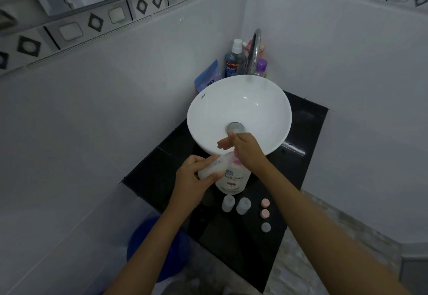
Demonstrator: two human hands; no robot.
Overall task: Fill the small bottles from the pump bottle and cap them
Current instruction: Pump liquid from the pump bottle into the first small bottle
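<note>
Three small bottles (pixel 209 169), three caps (pixel 265 202)

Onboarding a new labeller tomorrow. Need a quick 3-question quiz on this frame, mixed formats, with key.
1. True or false: the left hand holds a small bottle tilted against the pump bottle.
2. How many loose caps lie on the black counter, and in what colours?
3. Multiple choice: where is the right hand?
A. On the faucet
B. On top of the pump bottle
C. Picking up a cap

Key:
1. True.
2. Three: two pink, one grey.
3. B. It rests on the pump head; two more small bottles stand uncapped on the counter.
</note>
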